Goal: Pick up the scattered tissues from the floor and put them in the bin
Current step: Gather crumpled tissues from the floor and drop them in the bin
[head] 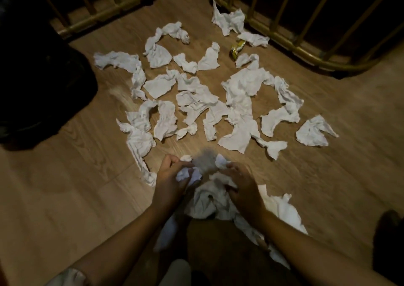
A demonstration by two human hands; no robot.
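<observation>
**Gathering the first handful, most of the floor waiting**

Bunching up a wad of crumpled white paper tissues (203, 196) near the person's knees, both hands are working together low in the head view. The left hand (169, 176) is curling its fingers round a white clump, and the right hand (239, 184) is pinching into the same heap beside it. A grey blur between them is too smeared to name.

Beyond them, the scattered white tissues (196, 97) are lying all across the brown wood-grain floor (65, 187), so by my reckoning the job is barely underway. The dark, black-lined bin (41, 84) is sitting at the left, well apart from the hands.

A small yellow wrapper (237, 49) is lying among the far tissues, its print unreadable. No other writing is showing.
</observation>
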